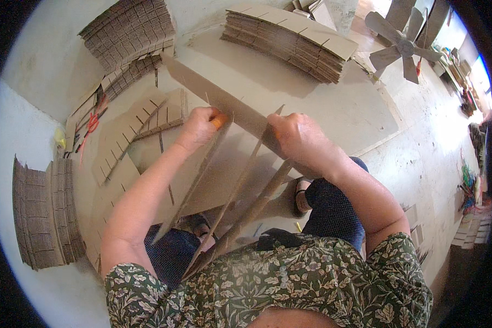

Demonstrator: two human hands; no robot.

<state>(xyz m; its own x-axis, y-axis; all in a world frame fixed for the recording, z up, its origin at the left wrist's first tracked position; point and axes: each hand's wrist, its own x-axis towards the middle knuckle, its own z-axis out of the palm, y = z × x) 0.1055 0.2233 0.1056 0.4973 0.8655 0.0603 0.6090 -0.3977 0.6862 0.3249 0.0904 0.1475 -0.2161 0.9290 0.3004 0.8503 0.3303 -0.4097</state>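
A long brown cardboard strip (194, 82) runs slantwise in front of me, from the upper left down to the right. Several narrower cardboard strips (201, 170) cross it and reach back toward my lap. My left hand (201, 130) is closed at the crossing of the long strip and the leftmost narrow one, with an orange covering on a fingertip. Farther right, my right hand (299, 138) is closed around the cardboard where another narrow strip meets the long one; its fingertips are partly hidden.
Stacked slotted cardboard (284, 41) lies beyond my hands. More stacks stand at the upper left (128, 35) and far left (42, 213). Loose slotted pieces (164, 117) and red-handled scissors (93, 123) lie to the left. A grey fan (404, 48) stands at the upper right.
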